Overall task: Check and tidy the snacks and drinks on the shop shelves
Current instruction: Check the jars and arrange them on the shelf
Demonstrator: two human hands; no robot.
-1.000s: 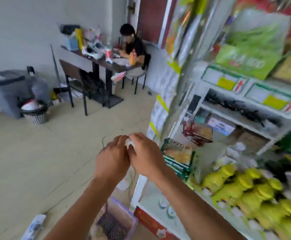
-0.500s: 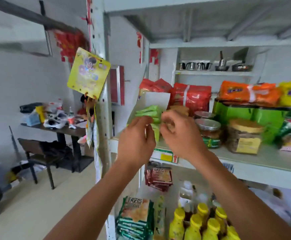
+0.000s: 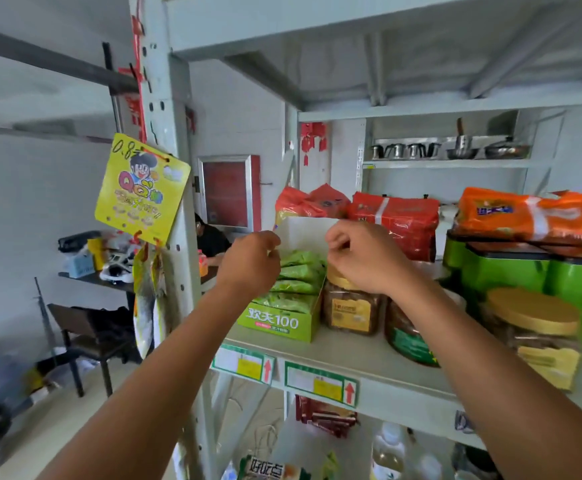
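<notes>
Pinching the raised white flap of a green snack box on the shelf with left hand and right hand, beside gold-lidded jars.

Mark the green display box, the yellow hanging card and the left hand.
green display box (image 3: pixel 275 323): head view, on its printed front panel.
yellow hanging card (image 3: pixel 142 192): head view, on the middle of its printed face.
left hand (image 3: pixel 251 263): head view, on the back of the hand.
</notes>
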